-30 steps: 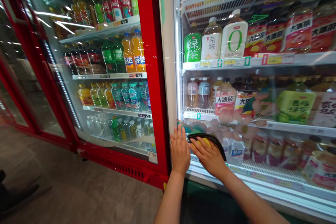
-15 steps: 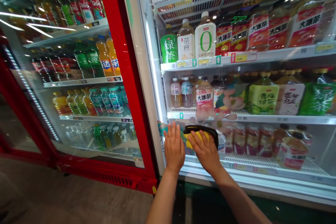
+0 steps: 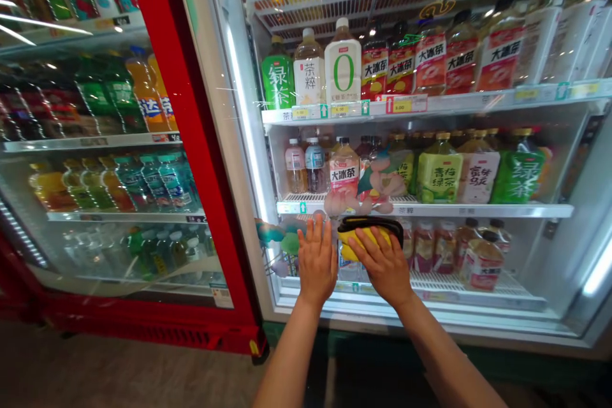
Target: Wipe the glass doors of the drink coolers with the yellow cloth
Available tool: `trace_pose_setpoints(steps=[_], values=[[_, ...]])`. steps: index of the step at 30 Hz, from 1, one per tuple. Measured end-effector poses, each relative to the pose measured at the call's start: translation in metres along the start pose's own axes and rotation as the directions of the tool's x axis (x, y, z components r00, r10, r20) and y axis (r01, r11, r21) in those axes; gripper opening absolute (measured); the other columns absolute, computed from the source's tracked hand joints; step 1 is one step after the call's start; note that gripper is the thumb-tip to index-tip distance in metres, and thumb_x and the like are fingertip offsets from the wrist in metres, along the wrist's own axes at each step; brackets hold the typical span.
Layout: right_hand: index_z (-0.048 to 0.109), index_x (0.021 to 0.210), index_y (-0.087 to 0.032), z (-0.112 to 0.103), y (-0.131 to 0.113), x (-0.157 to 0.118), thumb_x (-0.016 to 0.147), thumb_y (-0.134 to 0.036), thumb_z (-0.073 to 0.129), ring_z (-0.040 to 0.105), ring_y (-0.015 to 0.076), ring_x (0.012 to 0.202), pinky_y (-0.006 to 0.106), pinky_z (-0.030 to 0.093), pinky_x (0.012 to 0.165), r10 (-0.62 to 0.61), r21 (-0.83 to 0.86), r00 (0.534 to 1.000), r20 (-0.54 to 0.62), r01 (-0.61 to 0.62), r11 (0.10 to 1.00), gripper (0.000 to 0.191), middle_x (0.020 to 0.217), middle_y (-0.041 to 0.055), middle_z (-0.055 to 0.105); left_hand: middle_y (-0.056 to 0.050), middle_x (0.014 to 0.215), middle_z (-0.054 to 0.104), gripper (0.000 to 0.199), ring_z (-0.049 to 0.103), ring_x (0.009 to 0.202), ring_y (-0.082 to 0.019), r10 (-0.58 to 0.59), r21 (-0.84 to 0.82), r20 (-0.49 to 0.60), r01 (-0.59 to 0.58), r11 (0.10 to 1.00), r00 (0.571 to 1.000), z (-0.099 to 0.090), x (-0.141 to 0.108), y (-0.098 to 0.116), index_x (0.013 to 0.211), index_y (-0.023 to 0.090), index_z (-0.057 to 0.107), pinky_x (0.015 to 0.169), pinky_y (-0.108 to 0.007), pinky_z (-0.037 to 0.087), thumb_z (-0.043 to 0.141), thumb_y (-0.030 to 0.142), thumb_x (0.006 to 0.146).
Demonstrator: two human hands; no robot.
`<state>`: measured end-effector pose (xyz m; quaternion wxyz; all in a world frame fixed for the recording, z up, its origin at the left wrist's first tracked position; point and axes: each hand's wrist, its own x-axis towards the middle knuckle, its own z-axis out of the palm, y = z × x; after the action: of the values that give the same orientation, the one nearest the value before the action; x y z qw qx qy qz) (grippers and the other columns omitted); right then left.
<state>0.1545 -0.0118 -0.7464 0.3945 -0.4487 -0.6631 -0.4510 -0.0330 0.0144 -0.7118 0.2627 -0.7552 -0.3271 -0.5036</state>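
My left hand [image 3: 317, 261] lies with its fingers stretched out against the glass door of the lit drinks fridge, low on the door. To its right, my right hand [image 3: 385, 268] presses a folded yellow cloth [image 3: 354, 250] with a black edge to the same glass. The cloth bunches up above and beside the fingers. Painted flowers [image 3: 380, 178] decorate the pane just above my hands. Behind the glass stand bottles of tea, among them a pink-labelled bottle [image 3: 344, 173]; my hands and the cloth partly hide the lowest shelf.
A fridge with a red frame [image 3: 191, 140] stands at the left, its shelves full of soft drinks. Large bottles line the upper shelf [image 3: 449, 102] of the fridge before me. Brown floor [image 3: 143, 373] shows at the lower left.
The view has swung right, so the fridges sit further left in the picture. Both hands and the cloth have moved right along the glass.
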Motion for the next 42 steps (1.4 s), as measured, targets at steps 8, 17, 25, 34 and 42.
trace_pose_setpoints(steps=[8, 17, 25, 34, 42], values=[[0.023, 0.163, -0.027, -0.022, 0.057, -0.037, 0.091, -0.018, 0.055, 0.021, 0.0320, 0.156, 0.060, 0.018, 0.125, 0.191, -0.034, 0.972, -0.134, -0.197, 0.980, 0.079, 0.163, 0.0085, 0.041, -0.012, 0.167, 0.025, 0.074, 0.014, 0.156, -0.027, 0.019, -0.061, -0.001, -0.019, 0.998, 1.000, 0.014, 0.011, 0.030, 0.164, 0.023, 0.011, 0.128, -0.057, 0.016, 0.044, 0.010, 0.098], [0.037, 0.158, -0.029, -0.040, 0.082, -0.017, 0.088, -0.016, 0.054, 0.028, 0.0337, 0.153, 0.062, 0.021, 0.123, 0.228, -0.038, 0.974, -0.011, -0.228, 0.973, 0.074, 0.161, 0.0078, 0.044, -0.013, 0.166, 0.028, 0.074, 0.012, 0.157, -0.024, 0.094, -0.118, -0.025, -0.096, 0.988, 0.995, 0.031, 0.018, 0.067, 0.164, 0.020, 0.010, 0.128, -0.054, 0.015, 0.044, 0.011, 0.098], [0.033, 0.160, -0.031, -0.027, 0.067, -0.065, 0.089, -0.015, 0.055, 0.023, 0.0311, 0.156, 0.060, 0.016, 0.126, 0.133, -0.054, 0.991, -0.017, -0.134, 0.990, 0.076, 0.159, 0.0066, 0.047, -0.015, 0.165, 0.031, 0.074, 0.014, 0.157, -0.025, 0.115, -0.124, -0.028, -0.118, 0.985, 0.993, 0.040, 0.021, 0.081, 0.164, 0.020, 0.013, 0.128, -0.053, 0.015, 0.045, 0.010, 0.098], [0.022, 0.163, -0.024, -0.043, 0.131, -0.060, 0.093, -0.016, 0.049, 0.017, 0.0347, 0.157, 0.069, 0.021, 0.121, 0.390, -0.085, 0.899, -0.201, -0.413, 0.907, 0.076, 0.166, 0.0127, 0.032, -0.013, 0.165, 0.031, 0.073, 0.016, 0.157, -0.025, 0.173, -0.174, -0.026, -0.175, 0.969, 0.985, 0.051, 0.026, 0.099, 0.163, 0.021, 0.016, 0.128, -0.052, 0.014, 0.046, 0.011, 0.098], [0.025, 0.162, -0.027, -0.055, 0.147, -0.087, 0.095, -0.023, 0.052, 0.014, 0.0331, 0.157, 0.067, 0.020, 0.123, 0.309, -0.113, 0.950, -0.035, -0.311, 0.944, 0.073, 0.163, 0.0124, 0.038, -0.011, 0.163, 0.035, 0.074, 0.012, 0.157, -0.025, 0.214, -0.185, 0.040, -0.203, 0.962, 0.976, 0.067, 0.021, 0.123, 0.163, 0.023, 0.015, 0.129, -0.054, 0.007, 0.046, 0.011, 0.097]])
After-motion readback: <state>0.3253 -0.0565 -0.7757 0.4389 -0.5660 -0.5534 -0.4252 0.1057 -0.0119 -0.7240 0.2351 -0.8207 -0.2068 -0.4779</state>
